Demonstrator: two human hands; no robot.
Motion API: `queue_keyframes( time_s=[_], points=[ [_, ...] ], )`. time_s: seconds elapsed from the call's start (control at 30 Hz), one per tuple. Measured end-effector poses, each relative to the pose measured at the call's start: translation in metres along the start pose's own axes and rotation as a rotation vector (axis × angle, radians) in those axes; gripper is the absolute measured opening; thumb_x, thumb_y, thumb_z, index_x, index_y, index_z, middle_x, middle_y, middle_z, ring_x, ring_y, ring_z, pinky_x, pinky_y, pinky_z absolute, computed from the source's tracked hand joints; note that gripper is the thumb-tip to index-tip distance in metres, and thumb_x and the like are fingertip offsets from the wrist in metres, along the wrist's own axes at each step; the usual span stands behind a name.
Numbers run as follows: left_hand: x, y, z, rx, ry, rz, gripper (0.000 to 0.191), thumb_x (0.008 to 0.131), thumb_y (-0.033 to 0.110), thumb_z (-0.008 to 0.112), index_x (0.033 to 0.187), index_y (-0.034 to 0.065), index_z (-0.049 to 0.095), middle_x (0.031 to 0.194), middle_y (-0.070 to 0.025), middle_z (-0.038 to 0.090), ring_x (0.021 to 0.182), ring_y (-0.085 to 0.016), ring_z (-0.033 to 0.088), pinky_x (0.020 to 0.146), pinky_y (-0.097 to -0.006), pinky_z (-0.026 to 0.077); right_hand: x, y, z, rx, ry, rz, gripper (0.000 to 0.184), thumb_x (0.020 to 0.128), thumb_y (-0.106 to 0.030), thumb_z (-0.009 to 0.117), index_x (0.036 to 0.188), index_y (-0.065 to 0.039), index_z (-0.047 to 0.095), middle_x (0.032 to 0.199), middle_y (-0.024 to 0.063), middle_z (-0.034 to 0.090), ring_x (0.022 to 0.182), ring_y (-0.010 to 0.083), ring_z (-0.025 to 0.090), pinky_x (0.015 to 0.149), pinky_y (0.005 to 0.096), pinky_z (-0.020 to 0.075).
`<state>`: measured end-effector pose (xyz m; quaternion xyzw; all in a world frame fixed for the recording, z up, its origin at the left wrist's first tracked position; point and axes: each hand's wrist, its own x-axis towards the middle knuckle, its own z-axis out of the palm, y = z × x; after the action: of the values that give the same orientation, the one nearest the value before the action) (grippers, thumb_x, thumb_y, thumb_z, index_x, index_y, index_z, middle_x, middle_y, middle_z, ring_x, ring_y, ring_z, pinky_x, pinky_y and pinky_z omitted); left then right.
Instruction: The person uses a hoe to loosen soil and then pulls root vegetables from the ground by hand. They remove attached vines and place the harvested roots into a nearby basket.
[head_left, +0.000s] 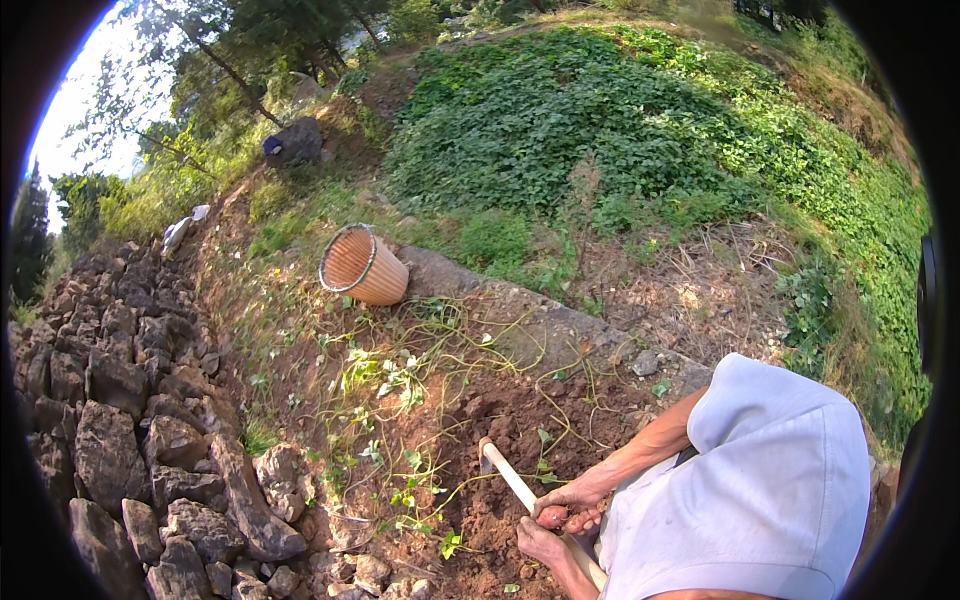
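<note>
My right hand (574, 496) is closed around a reddish tuber (553, 517), which looks like a sweet potato with soil on it. From below, my left hand (541, 541) meets the same tuber, its fingers partly hidden. A hoe (510, 474) with a pale wooden handle slants past both hands, and the handle's lower end lies close to my body. Its metal head (484, 457) rests on the loose brown soil (487, 510). Whether either hand also grips the handle is hard to tell.
A woven basket (375, 271) lies tilted beside a stone ledge (517, 300). Cut vines (442, 322) trail across the soil. Piled rocks (112, 450) line the left side. Dense leafy plants (570, 127) grow beyond the ledge. A pale sack (177, 234) lies farther off.
</note>
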<state>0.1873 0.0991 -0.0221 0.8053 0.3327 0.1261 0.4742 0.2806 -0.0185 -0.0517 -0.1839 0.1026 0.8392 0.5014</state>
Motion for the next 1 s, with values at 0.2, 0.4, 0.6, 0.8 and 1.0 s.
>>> queue_keyframes(
  time_s=[0.2,0.4,0.6,0.8,1.0],
  points=[
    [0.005,-0.017,-0.008,0.143,0.034,-0.095,0.041,0.093,0.02,0.05,0.075,-0.0166,0.056,0.057,-0.0248,0.054,0.054,-0.032,0.047,0.055,-0.0497,0.037,-0.017,0.001,0.023,-0.196,0.015,-0.163,0.048,0.097,-0.055,0.047,0.064,-0.021,0.04,0.046,0.0002,0.041,0.032,0.0131,0.036,0.029,0.0315,0.0265],
    [0.002,-0.037,-0.012,0.349,0.191,-0.171,0.046,0.095,0.024,0.059,0.08,-0.0203,0.061,0.061,-0.0317,0.058,0.057,-0.043,0.056,0.058,-0.0553,0.038,-0.026,-0.004,0.017,-0.288,0.194,-0.178,0.048,0.095,-0.053,0.048,0.063,-0.019,0.043,0.049,0.0042,0.05,0.036,0.0172,0.05,0.029,0.0347,0.0362],
    [0.002,-0.058,-0.014,0.179,0.148,-0.222,0.039,0.09,0.019,0.062,0.082,-0.0191,0.064,0.067,-0.0342,0.061,0.064,-0.049,0.061,0.061,-0.0568,0.041,-0.035,-0.01,-0.001,-0.249,0.331,-0.204,0.052,0.09,-0.062,0.051,0.062,-0.018,0.044,0.05,0.0035,0.048,0.037,0.0147,0.047,0.031,0.0321,0.0369],
    [0.002,-0.072,-0.018,0.393,0.108,-0.352,0.032,0.085,0.013,0.065,0.084,-0.019,0.065,0.07,-0.0339,0.063,0.064,-0.048,0.062,0.062,-0.0558,0.044,-0.063,-0.001,-0.007,-0.3,0.477,-0.235,0.047,0.095,-0.06,0.043,0.07,-0.02,0.049,0.05,0.0017,0.046,0.037,0.0133,0.043,0.036,0.0318,0.038],
    [-0.01,-0.076,-0.019,0.558,0.168,-0.22,0.032,0.085,0.017,0.066,0.081,-0.0148,0.067,0.07,-0.0356,0.063,0.068,-0.052,0.064,0.06,-0.0571,0.047,-0.068,0.005,-0.019,-0.225,0.682,-0.159,0.041,0.089,-0.056,0.056,0.075,-0.018,0.056,0.057,-0.0001,0.051,0.042,0.0148,0.051,0.041,0.0359,0.0452]
  ],
)
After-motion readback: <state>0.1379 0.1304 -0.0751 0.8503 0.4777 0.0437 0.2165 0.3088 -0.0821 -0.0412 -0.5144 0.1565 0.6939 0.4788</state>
